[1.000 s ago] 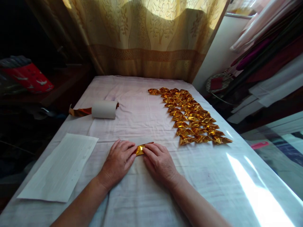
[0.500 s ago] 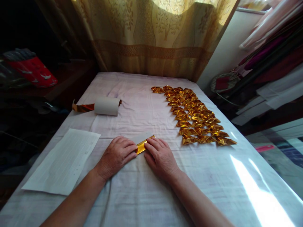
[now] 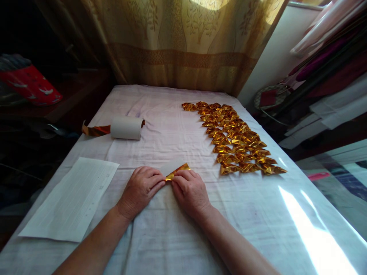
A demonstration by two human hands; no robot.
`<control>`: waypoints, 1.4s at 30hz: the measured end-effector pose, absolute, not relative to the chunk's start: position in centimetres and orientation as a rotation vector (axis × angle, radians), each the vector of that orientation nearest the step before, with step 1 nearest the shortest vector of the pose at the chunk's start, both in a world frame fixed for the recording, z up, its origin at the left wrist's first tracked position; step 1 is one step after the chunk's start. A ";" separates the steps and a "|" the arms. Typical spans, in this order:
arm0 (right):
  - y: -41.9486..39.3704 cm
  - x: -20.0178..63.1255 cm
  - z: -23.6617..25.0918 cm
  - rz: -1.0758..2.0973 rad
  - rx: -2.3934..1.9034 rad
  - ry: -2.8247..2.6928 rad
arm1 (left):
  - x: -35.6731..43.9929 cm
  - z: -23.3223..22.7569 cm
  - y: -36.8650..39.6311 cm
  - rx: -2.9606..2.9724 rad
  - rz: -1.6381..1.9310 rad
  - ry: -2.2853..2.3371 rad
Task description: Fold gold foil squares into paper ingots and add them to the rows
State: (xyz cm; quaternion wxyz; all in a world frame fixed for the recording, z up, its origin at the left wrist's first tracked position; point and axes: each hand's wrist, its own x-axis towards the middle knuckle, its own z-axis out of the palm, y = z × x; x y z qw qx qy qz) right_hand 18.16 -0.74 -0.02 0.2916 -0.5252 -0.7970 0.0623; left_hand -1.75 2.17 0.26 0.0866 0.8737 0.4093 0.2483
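Cloth-covered desk (image 3: 160, 103); left hand (image 3: 140, 187) and right hand (image 3: 192, 193) near its middle, both grips clamped on the gold foil strip (image 3: 173, 174) between them. Less gold face shows than half a second ago, so fold probably advancing.

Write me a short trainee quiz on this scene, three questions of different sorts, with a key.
1. Fill in the colour: the left hand and the right hand both touch a small, shiny ____ foil piece.

2. True or false: in the picture, the pale roll lies to the right of the folded pieces.

3. Where does the large white sheet lie?
A) under the pale roll
B) to the left of the left hand
C) among the folded pieces

Key: 1. gold; 2. false, it lies to their left; 3. B
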 end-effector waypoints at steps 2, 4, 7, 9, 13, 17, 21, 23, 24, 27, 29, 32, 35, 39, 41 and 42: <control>-0.7 17.9 0.2 0.222 -1.425 -2.085 | -1.7 0.1 2.3 2.582 0.743 1.244; -0.6 17.7 0.3 0.257 -1.460 -2.059 | -1.5 0.0 2.3 2.564 0.753 1.255; -0.4 17.6 0.3 0.286 -1.529 -2.031 | -1.2 0.0 2.2 2.527 0.769 1.303; -0.2 17.5 0.1 0.305 -1.566 -2.008 | -0.9 0.0 2.2 2.486 0.771 1.368; 0.0 17.4 0.0 0.329 -1.583 -1.966 | -0.5 0.0 2.1 2.427 0.781 1.450; 0.1 17.3 0.0 0.313 -1.600 -1.968 | -0.2 -0.1 2.0 2.409 0.775 1.498; 0.1 17.3 -0.2 0.290 -1.621 -1.974 | -0.1 -0.3 2.0 2.414 0.779 1.522; 0.1 17.2 -0.2 0.281 -1.630 -1.972 | -0.1 -0.3 2.0 2.419 0.778 1.526; 0.1 17.2 -0.3 0.277 -1.634 -1.970 | -0.1 -0.4 2.0 2.420 0.777 1.527; 0.1 17.2 -0.4 0.266 -1.638 -1.971 | 0.0 -0.3 2.0 2.412 0.764 1.529; 0.2 17.2 -0.5 0.253 -1.636 -1.978 | 0.0 -0.3 2.0 2.403 0.756 1.539; 0.2 17.3 -0.6 0.237 -1.639 -1.985 | 0.2 -0.2 1.9 2.396 0.730 1.567; 0.2 17.2 -0.6 0.234 -1.645 -1.987 | 0.3 -0.1 1.9 2.393 0.689 1.596; 0.2 17.0 -0.5 0.230 -1.671 -1.990 | 0.4 -0.1 1.9 2.382 0.679 1.604; 0.3 17.0 -0.4 0.267 -1.679 -1.984 | 0.4 -0.1 2.0 2.374 0.681 1.604; 0.3 17.0 -0.3 0.302 -1.679 -1.979 | 0.4 -0.1 2.0 2.370 0.679 1.606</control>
